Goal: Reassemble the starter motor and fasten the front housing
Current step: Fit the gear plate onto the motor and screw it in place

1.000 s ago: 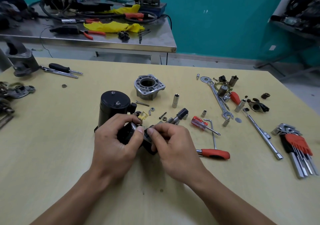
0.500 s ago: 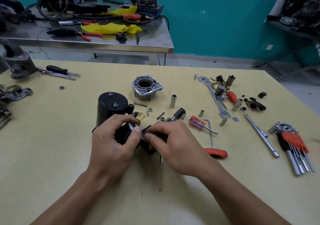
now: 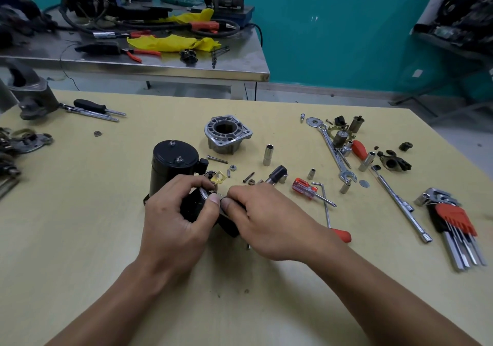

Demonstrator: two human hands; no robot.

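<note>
Yellow table fills the view; steel bench behind it, cluttered with cables, yellow rags and pliers. Black starter motor body stands upright at table centre, two studs on top. Front housing, bare aluminium, sits apart just behind and right of it, open bore up, not fitted.

Left hand and right hand meet in front of the motor body, both curled round a black part, thumbs tip to tip on its top edge. The hands hide most of that part and the base of the motor body; whether the part is joined to the body, cannot tell.

Right side: hex key set with red holder, long socket bar, combination wrench, red-handled screwdriver partly under the right wrist, small clear-red screwdriver. Between hands and housing: deep socket, long bolt, nut, brass tab just beyond the left fingers.

Versus one second ago: same two-handed grip, thumbs still together; the right wrist now covers more of the red screwdriver handle. Housing and loose hardware have not moved.
</note>
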